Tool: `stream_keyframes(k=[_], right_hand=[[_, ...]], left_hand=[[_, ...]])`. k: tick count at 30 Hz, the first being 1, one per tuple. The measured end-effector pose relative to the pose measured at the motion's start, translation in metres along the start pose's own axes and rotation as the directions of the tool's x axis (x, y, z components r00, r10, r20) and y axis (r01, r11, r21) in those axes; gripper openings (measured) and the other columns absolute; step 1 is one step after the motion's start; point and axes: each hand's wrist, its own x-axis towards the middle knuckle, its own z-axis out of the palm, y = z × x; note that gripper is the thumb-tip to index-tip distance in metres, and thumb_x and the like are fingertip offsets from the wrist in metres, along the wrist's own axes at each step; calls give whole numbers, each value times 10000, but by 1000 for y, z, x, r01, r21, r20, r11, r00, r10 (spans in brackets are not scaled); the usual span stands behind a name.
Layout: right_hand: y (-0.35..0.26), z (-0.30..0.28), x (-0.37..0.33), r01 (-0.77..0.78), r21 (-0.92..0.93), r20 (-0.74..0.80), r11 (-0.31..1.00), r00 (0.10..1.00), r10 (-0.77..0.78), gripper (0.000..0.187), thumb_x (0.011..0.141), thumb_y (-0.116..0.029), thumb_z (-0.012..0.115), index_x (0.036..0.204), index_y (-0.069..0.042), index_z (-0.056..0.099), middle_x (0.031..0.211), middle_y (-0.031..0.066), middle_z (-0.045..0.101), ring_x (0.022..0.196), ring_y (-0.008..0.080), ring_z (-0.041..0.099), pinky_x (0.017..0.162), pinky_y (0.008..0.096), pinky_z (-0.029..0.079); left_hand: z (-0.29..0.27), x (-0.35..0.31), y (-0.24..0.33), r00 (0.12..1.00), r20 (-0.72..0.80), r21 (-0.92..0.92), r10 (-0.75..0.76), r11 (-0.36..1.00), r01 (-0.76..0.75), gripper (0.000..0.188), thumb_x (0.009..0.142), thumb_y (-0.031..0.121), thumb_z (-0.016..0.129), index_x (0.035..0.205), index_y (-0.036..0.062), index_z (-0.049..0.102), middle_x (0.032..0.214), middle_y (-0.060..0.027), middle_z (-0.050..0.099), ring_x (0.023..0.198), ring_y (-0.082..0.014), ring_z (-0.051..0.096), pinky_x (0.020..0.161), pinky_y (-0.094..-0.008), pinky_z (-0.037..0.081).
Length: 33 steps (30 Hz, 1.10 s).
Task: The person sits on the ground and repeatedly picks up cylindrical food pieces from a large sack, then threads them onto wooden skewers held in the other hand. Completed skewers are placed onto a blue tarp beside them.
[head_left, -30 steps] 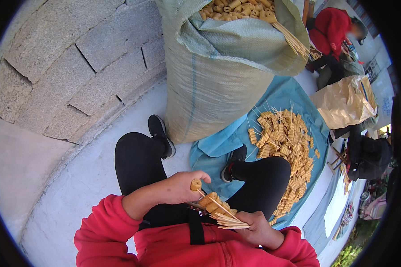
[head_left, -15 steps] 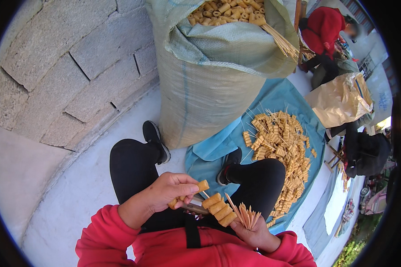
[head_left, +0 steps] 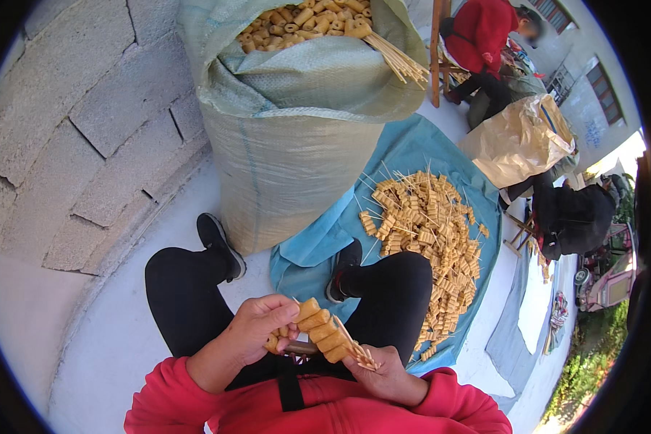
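Observation:
Over my lap, my left hand [head_left: 257, 329] is closed, its thumb and fingers at the end of a row of tan ridged roll pieces [head_left: 325, 331]. The pieces sit side by side on a thin wooden skewer, whose tip just shows by my left fingertips. More loose roll pieces [head_left: 272, 342] are tucked in that palm. My right hand [head_left: 387, 376] is closed around the other end of the skewer. It also grips a bundle of pointed wooden skewers [head_left: 363, 354], lying against the pieces. How many skewers it holds is hidden by the fingers.
A large woven sack [head_left: 282, 159] of loose roll pieces stands ahead, with a bunch of skewers [head_left: 398, 59] at its mouth. Right of it, a blue sheet [head_left: 405, 145] bears a heap of filled skewers [head_left: 434, 246]. Other people work at the right; a block wall [head_left: 101, 145] is left.
My left hand has slid a roll piece from the skewer's tip down against the others. Both hands have come closer together. The whole view has shifted, so the surroundings appear further left.

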Motion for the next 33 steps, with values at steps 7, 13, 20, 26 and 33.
stream_keyframes(k=[7, 13, 20, 26, 33], right_hand=[[-7, -60, 15, 297, 648, -623, 701, 736, 264, 366, 990, -280, 366, 1116, 29, 516, 635, 53, 560, 430, 85, 404, 430, 216, 345], [8, -32, 12, -363, 580, 145, 729, 927, 346, 399, 984, -326, 387, 1148, 0, 548, 687, 54, 602, 475, 79, 433, 480, 225, 385], [16, -3, 27, -369, 337, 498, 866, 850, 169, 406, 966, -390, 414, 1178, -87, 583, 566, -7, 526, 511, 57, 420, 492, 204, 341], [18, -10, 18, -438, 532, 455, 725, 870, 191, 408, 962, -390, 424, 1237, -115, 547, 574, -8, 518, 495, 35, 395, 458, 185, 311], [34, -7, 27, 0, -98, 362, 995, 931, 36, 205, 936, -216, 485, 1012, -76, 616, 661, 28, 572, 595, 132, 545, 586, 265, 446]], left_hand=[[-2, 3, -31, 960, -157, 96, -233, 964, 249, 118, 852, 23, 546, 948, -26, 594, 783, -103, 586, 604, -163, 572, 418, -237, 427], [11, 7, -43, 990, -124, 219, -64, 972, 90, 180, 885, 110, 572, 995, -29, 606, 794, -85, 596, 566, -118, 546, 422, -211, 414], [25, 8, -38, 970, -16, 447, 242, 870, -210, 200, 877, 147, 578, 917, -46, 611, 710, -94, 602, 475, -109, 502, 418, -199, 389], [14, 6, -33, 945, 87, 577, 317, 757, -307, 227, 888, 156, 568, 856, -61, 630, 734, -82, 597, 517, -88, 504, 457, -198, 387], [29, 15, -40, 966, -68, 619, 249, 770, -154, 178, 880, 93, 495, 820, -40, 597, 645, -102, 613, 448, -84, 495, 429, -210, 393]])
